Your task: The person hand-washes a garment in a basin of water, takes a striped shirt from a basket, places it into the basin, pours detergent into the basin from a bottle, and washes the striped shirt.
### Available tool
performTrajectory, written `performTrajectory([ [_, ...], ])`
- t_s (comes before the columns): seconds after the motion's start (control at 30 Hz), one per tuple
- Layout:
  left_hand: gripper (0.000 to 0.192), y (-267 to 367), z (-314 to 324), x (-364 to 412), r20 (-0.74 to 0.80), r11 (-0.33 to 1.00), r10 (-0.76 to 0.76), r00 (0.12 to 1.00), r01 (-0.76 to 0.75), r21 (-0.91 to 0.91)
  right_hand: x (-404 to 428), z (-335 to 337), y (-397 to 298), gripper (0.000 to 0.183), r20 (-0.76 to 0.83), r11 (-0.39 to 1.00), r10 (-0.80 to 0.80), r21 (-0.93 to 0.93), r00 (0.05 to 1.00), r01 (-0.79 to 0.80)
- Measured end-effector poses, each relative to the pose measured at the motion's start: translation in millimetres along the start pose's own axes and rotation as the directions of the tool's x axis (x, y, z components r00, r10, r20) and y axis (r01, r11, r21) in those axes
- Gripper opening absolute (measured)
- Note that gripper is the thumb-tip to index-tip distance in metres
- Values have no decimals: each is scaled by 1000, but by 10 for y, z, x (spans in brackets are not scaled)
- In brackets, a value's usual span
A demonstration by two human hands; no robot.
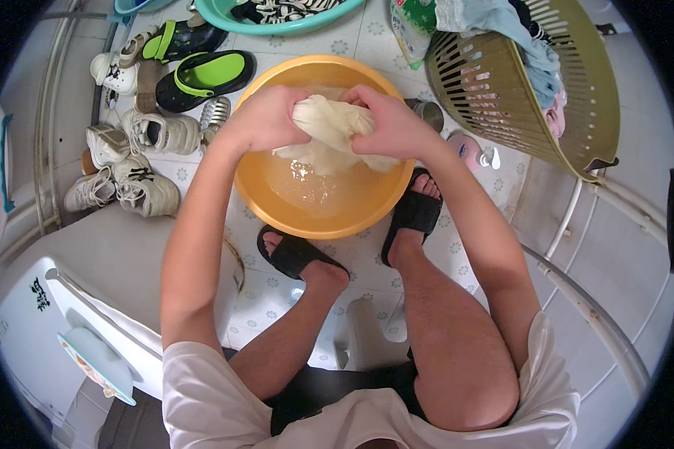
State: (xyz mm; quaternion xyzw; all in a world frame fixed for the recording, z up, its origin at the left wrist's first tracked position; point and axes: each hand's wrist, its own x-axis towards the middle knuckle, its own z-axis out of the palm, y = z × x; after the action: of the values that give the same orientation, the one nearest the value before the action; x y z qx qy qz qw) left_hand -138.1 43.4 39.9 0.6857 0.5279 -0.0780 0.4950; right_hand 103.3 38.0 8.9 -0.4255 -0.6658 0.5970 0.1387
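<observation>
A wet, cream-coloured cloth (334,126) is bunched and twisted between my two hands, above a yellow-orange plastic basin (326,224). My left hand (275,119) grips its left end, and my right hand (390,123) grips the right end. The lower folds of the cloth hang towards cloudy water (309,188) in the basin; whether they touch it is hard to tell. The basin stands on the tiled floor in front of my feet, which are in black slide sandals (303,255).
Several shoes (160,132) and black-and-green clogs (213,78) lie left of the basin. A turquoise basin (281,27) of clothes stands beyond. To the right are an olive laundry basket (477,84), a detergent bag (413,28), a pink pump bottle (466,150) and a metal can (428,116).
</observation>
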Motion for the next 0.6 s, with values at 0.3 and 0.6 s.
performTrajectory([
  [0.3,41,-318,171,129,-330,648,-13,944,-243,-722,130,405,501,32,-131,902,101,430,986,-35],
  [0.6,29,474,727,9,-731,952,303,612,-228,203,164,323,165,37,-162,494,505,860,848,-130],
])
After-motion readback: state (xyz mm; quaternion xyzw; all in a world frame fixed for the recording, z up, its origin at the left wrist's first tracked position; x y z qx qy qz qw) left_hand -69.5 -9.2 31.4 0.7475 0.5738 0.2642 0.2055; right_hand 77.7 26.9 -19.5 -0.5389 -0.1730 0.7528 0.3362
